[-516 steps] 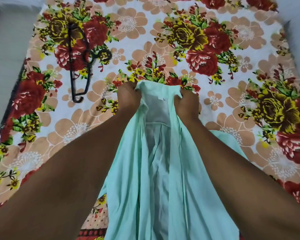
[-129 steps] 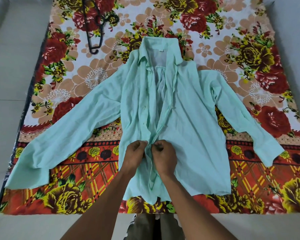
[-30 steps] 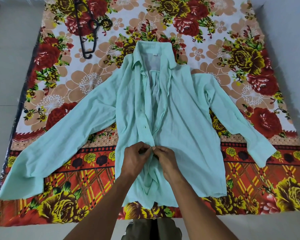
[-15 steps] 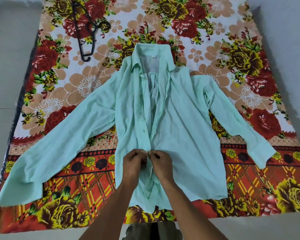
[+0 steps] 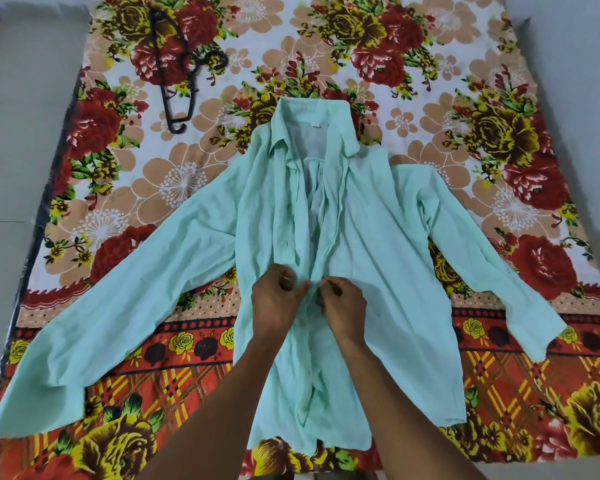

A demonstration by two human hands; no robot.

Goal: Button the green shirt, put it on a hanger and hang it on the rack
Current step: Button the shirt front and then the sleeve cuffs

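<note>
The mint-green shirt (image 5: 388,258) lies front-up on the flowered bedsheet (image 5: 465,98), sleeves spread to both sides and collar pointing away from me. Its front gapes open from the collar down to my hands. My left hand (image 5: 276,299) pinches the left front edge at mid-placket. My right hand (image 5: 342,303) pinches the right front edge, fingertips nearly touching the left hand's. The button and hole between them are hidden by my fingers. A black hanger (image 5: 179,71) lies on the sheet at the upper left, apart from the shirt.
Grey floor (image 5: 11,150) borders the sheet on the left and another grey surface (image 5: 589,81) on the right. The sheet's near edge runs just below the shirt hem. No rack is in view.
Both hands have shifted slightly up the placket, from the lower front to about mid-shirt, still pinching the two edges together. The shirt and hanger lie as before.
</note>
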